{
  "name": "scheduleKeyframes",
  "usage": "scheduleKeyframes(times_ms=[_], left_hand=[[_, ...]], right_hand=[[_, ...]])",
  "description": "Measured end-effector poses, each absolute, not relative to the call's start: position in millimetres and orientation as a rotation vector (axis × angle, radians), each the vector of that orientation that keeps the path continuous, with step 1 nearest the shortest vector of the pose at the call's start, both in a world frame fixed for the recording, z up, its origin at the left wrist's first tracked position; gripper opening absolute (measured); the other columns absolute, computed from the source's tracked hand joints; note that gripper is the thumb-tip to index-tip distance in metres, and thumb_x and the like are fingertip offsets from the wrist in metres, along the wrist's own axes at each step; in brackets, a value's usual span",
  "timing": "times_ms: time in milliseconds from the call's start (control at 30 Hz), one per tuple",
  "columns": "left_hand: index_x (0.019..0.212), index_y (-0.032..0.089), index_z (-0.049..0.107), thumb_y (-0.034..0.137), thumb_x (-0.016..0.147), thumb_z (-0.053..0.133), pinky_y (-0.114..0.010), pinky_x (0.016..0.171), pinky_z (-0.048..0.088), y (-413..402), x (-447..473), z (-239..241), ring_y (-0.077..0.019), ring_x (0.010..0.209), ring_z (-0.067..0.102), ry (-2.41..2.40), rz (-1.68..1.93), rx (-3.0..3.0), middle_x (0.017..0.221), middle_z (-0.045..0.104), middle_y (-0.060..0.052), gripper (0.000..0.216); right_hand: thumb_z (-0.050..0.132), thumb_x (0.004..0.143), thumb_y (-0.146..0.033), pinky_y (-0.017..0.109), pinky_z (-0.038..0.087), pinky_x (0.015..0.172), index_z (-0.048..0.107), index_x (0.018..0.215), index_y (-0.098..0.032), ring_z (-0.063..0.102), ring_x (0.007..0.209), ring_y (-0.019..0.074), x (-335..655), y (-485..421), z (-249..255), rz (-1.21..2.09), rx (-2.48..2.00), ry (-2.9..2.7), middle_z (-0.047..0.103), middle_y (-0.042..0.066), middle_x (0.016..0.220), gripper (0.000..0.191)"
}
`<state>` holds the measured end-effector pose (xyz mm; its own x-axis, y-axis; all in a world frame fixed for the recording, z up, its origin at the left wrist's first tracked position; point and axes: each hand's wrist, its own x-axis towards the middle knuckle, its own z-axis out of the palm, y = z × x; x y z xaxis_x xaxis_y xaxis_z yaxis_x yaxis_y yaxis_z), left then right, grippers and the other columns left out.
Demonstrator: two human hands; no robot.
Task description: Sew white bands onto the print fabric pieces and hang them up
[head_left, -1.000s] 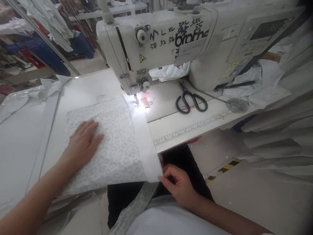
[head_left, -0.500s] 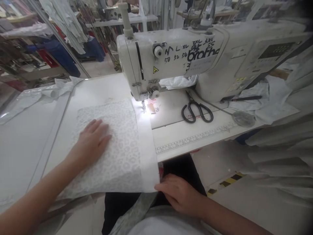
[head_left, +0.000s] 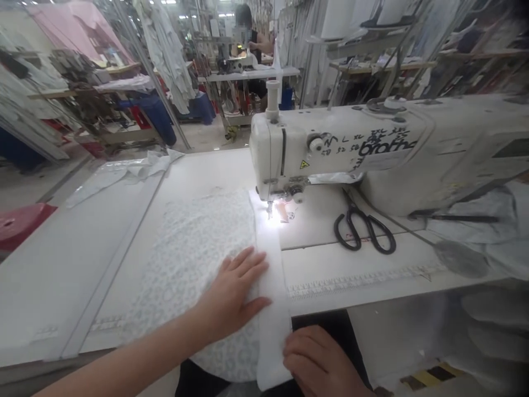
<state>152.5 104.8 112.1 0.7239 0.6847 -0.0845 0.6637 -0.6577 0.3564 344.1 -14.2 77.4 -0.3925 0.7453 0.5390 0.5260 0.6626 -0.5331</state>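
A pale leopard-print fabric piece [head_left: 198, 237] with a plain white band [head_left: 270, 325] along its right side lies on the sewing machine table. The top of the band sits at the lit presser foot [head_left: 270, 209] of the white sewing machine [head_left: 330, 149]. Palm down, my left hand [head_left: 237, 292] rests open on the print, its fingertips reaching the band. At the table's front edge, my right hand [head_left: 316, 355] has its fingers curled round the band's right edge; its thumb is hidden. The fabric's lower end hangs over my lap.
Black-handled scissors [head_left: 363, 226] lie right of the needle, behind a printed ruler strip [head_left: 355, 284]. A pen [head_left: 458, 218] rests on cloth scraps [head_left: 483, 237] farther right. White fabric [head_left: 124, 173] is at the back left. Another person [head_left: 252, 44] sits at a machine beyond.
My left hand has slid right across the print towards the band. My right hand stays at the band's edge with its fingers more curled. The view has tilted up and shifted left.
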Motion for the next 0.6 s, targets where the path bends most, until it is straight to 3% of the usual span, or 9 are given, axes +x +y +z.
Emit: scheduleKeyframes(times_ms=[267, 600], left_hand=[[0.131, 0.023, 0.039, 0.046, 0.087, 0.046, -0.054, 0.106, 0.026, 156, 163, 114, -0.03, 0.136, 0.019, 1.013, 0.138, 2.685, 0.143, 0.036, -0.004, 0.05], [0.128, 0.024, 0.039, 0.044, 0.086, 0.048, -0.047, 0.105, 0.028, 220, 171, 111, -0.029, 0.134, 0.021, 1.002, 0.209, 2.782, 0.139, 0.04, -0.004, 0.048]], right_hand=[[0.039, 0.087, -0.004, 0.031, 0.045, 0.068, 0.054, 0.08, -0.017, 0.052, 0.075, 0.0175, 350, 34, 98, 0.583, -1.113, -1.968, 0.06, 0.005, 0.079, 0.02], [0.041, 0.084, -0.005, 0.029, 0.041, 0.062, 0.056, 0.074, -0.017, 0.05, 0.069, 0.0174, 362, 100, 102, 0.565, -1.153, -2.016, 0.059, 0.004, 0.072, 0.021]])
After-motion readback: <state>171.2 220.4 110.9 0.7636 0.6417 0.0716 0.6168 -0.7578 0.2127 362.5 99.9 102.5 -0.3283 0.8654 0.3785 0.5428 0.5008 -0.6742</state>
